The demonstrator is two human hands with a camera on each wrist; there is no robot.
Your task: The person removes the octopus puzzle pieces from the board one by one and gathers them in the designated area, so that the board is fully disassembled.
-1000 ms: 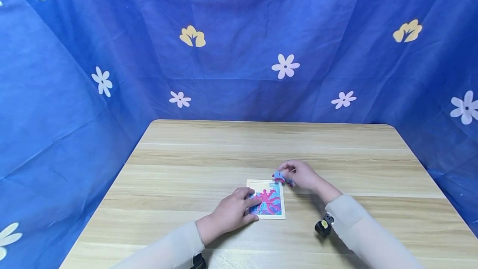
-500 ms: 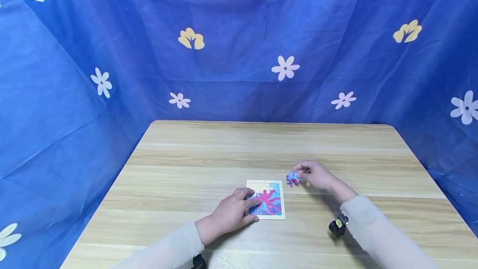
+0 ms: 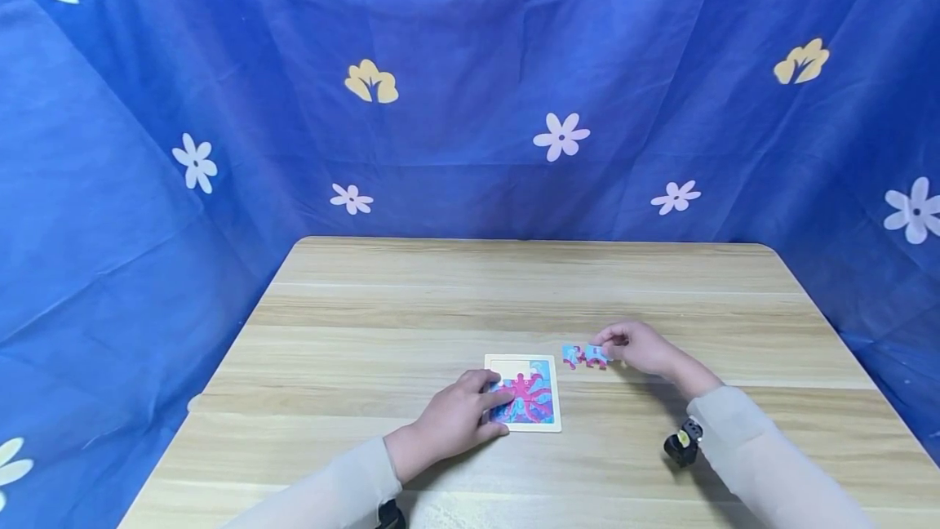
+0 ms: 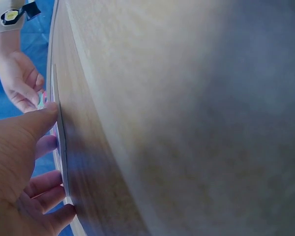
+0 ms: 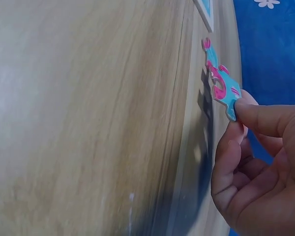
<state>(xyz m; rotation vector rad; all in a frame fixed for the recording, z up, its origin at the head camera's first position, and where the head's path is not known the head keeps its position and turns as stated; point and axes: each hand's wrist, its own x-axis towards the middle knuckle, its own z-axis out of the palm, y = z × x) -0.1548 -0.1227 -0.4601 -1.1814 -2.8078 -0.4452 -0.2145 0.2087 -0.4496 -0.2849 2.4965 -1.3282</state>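
Left hand (image 3: 457, 416): resting, spread, on the puzzle (image 3: 530, 405)
Right hand (image 3: 640, 348): pinching a piece (image 3: 596, 353) just beside another piece (image 3: 570, 353)

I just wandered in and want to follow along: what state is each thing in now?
Puzzle tray: flat, partly filled, upper left bare in the head view.
Puzzle piece: pinched, outside the tray.
Second piece: also outside, seemingly touching the first; interlocking unclear.
Right grip: pinching the puzzle piece.
Left grip: resting on the tray.
Curtain: hanging, creased.
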